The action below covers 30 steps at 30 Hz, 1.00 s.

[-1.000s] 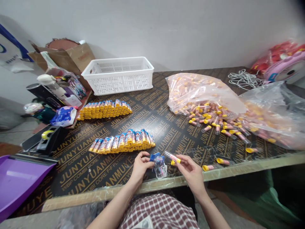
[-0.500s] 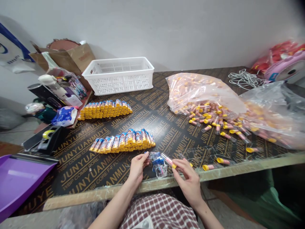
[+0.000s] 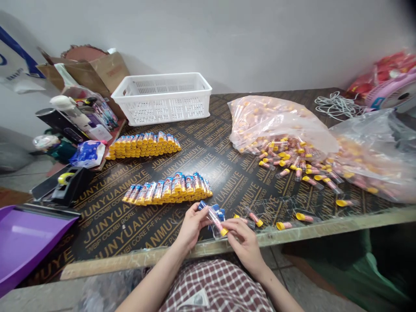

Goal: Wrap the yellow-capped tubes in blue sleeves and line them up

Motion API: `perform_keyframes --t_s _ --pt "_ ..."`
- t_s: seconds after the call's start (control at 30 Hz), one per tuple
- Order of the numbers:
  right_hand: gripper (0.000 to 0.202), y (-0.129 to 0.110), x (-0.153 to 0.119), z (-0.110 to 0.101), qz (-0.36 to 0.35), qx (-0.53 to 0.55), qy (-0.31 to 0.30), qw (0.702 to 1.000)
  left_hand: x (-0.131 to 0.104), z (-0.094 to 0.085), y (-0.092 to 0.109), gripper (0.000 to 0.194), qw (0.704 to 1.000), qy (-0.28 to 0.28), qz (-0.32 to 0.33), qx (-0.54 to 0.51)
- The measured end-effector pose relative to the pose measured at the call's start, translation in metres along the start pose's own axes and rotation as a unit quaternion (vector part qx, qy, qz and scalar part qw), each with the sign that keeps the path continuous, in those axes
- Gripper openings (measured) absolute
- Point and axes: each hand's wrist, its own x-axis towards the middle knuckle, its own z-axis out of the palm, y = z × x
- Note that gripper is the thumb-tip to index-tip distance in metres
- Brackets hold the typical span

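Between my hands is a clear tube (image 3: 215,219) of pink pieces with a yellow cap, tilted with the cap toward me. My right hand (image 3: 245,245) pinches it at the cap end. At its far end my left hand (image 3: 192,225) is closed on a small blue label sleeve (image 3: 202,205); how far the tube sits inside it I cannot tell. More blue sleeves (image 3: 221,213) lie behind the tube, partly hidden. Just beyond my left hand is a stack of blue-labelled tubes (image 3: 167,186). A few unlabelled tubes (image 3: 255,218) lie right of my right hand.
A second labelled stack (image 3: 143,145) sits before a white basket (image 3: 169,108). A plastic bag (image 3: 269,121) spills unlabelled tubes at right, beside another bag (image 3: 373,151). At left are a tape dispenser (image 3: 66,186) and purple dustpan (image 3: 32,242). The table edge (image 3: 325,232) runs in front.
My right hand has moved left with the tube, bringing its far end to my left hand. A blue sleeve now shows in my left fingers.
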Motion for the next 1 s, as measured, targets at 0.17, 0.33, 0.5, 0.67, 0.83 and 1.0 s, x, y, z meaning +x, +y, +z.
perform_keyframes --t_s 0.17,0.33,0.5,0.67,0.83,1.0 --pt "0.042 0.004 0.003 0.003 -0.032 -0.055 0.002 0.998 -0.008 0.007 0.007 0.037 0.998 -0.044 -0.024 0.026" --pt "0.071 -0.001 0.008 0.000 -0.067 -0.088 -0.010 0.994 -0.018 0.012 0.009 0.036 0.985 -0.138 -0.078 0.072" --pt "0.085 -0.006 0.010 -0.006 -0.103 -0.070 -0.089 0.988 -0.025 0.014 0.007 0.034 0.975 -0.162 -0.116 0.102" --pt "0.083 -0.001 0.007 -0.004 -0.087 -0.016 -0.079 0.993 -0.026 0.016 0.004 0.037 0.973 -0.162 -0.126 0.103" --pt "0.083 0.001 0.006 0.001 -0.073 0.036 -0.065 0.995 -0.026 0.016 0.002 0.040 0.975 -0.153 -0.127 0.101" --pt "0.084 0.000 0.006 0.001 -0.075 0.059 -0.061 0.994 -0.027 0.015 0.001 0.039 0.976 -0.155 -0.123 0.095"
